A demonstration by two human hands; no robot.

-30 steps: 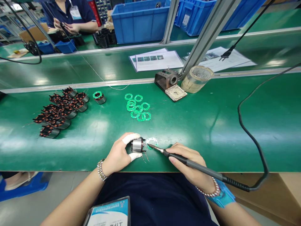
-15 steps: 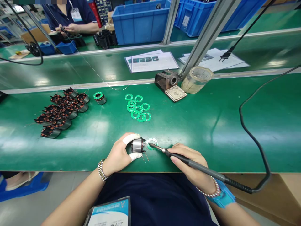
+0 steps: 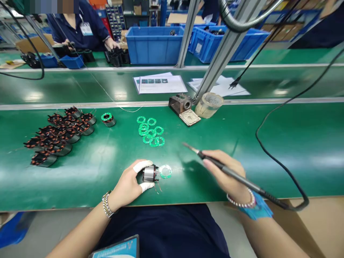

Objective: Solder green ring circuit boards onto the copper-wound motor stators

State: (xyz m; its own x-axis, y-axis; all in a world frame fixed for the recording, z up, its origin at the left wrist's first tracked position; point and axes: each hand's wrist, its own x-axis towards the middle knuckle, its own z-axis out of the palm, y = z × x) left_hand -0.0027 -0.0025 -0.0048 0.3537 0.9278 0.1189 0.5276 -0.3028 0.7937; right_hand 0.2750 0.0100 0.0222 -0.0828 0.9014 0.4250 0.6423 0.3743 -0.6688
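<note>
My left hand [image 3: 127, 183] grips a small wound motor stator [image 3: 149, 173] with a steel shell and copper leads, and white cots cover two fingertips. A thin green ring [image 3: 165, 171] lies flat on the green bench mat [image 3: 188, 186] just right of the stator, not touching it. My right hand [image 3: 225, 171] holds a black soldering iron [image 3: 228, 170] like a pen. Its bare tip [image 3: 186, 145] points up and left, above the mat and well away from the ring.
Wound stators [image 3: 53, 138] lie grouped at left, and loose green rings [image 3: 150, 130] lie mid-bench. A rusty iron stand [image 3: 180, 104], tip-cleaning pad [image 3: 190, 117] and plastic jar [image 3: 209, 105] sit behind them. A black cable [image 3: 271, 154] curves at right. A co-worker [image 3: 77, 25] works beyond blue bins [image 3: 154, 44].
My right hand has lifted the soldering iron away from the green ring, up and to the right. The left hand still holds the stator. The whole view has tilted, showing more of the far bench.
</note>
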